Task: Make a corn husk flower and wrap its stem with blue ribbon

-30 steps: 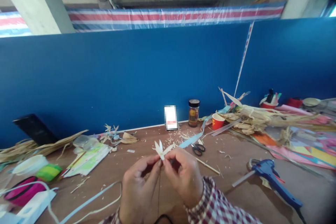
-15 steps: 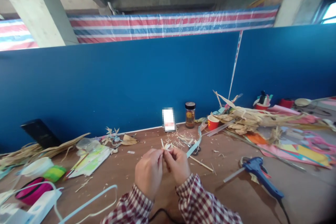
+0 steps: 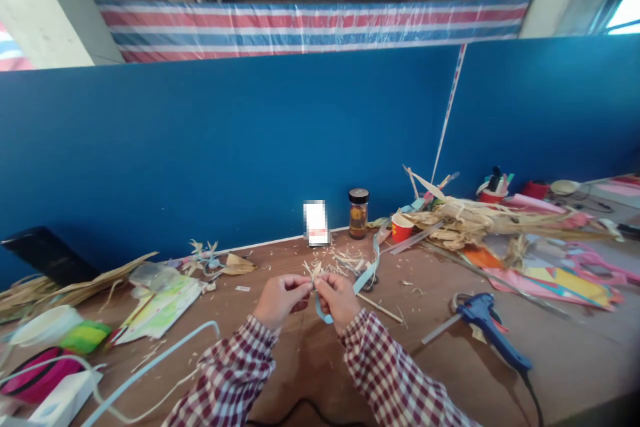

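Note:
Above the middle of the brown table, my left hand (image 3: 281,300) and my right hand (image 3: 340,300) meet at the fingertips, both closed in a pinch. Between them a small pale piece of dried husk (image 3: 317,269) points upward. A light blue ribbon (image 3: 323,313) curves down below the fingertips beside my right hand. More blue ribbon (image 3: 369,273) runs from behind that hand toward the back of the table. My fingers hide exactly which part each one grips. Thin straw-like scraps (image 3: 345,259) lie just beyond the hands, and a thin stick (image 3: 383,308) is right of them.
A blue glue gun (image 3: 493,330) lies at right, its cord running forward. Behind are a lidded jar (image 3: 358,215), a red paper cup (image 3: 401,228) and heaped dried husks (image 3: 465,217). Colored paper (image 3: 565,283) is far right; a white cable (image 3: 150,367) crosses at left.
My left hand has turned, with its thumb now pointing across to the right. A loop of blue ribbon now shows under the fingertips. The whole view has shifted slightly.

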